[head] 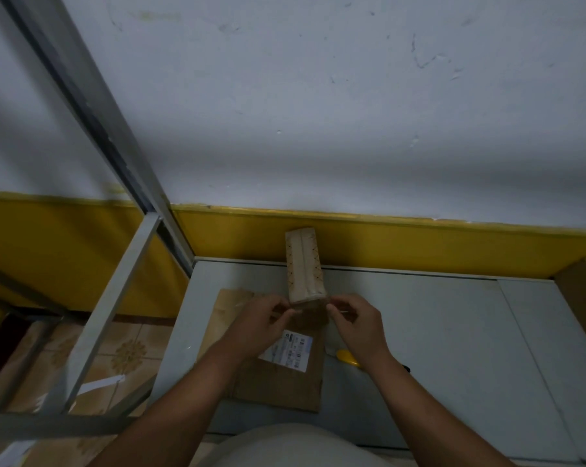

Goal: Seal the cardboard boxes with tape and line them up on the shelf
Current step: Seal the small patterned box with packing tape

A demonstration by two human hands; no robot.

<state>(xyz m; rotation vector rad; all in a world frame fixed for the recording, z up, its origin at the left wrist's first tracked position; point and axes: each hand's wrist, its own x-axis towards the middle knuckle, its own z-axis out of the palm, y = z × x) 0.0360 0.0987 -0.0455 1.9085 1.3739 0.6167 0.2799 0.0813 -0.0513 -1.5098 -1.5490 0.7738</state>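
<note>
Cardboard, the flat box (284, 382) lies on the grey table (436, 332); my left hand (261, 318) and right hand (359, 321) each pinch the near end of the small box (303, 264) just behind it.

Under the fingers (279, 308) lies a brown cardboard box (278, 385) with a white printed label (291, 352); just beyond them, a beige box (303, 264) with small cross marks; the table (419, 332) is pale grey
</note>
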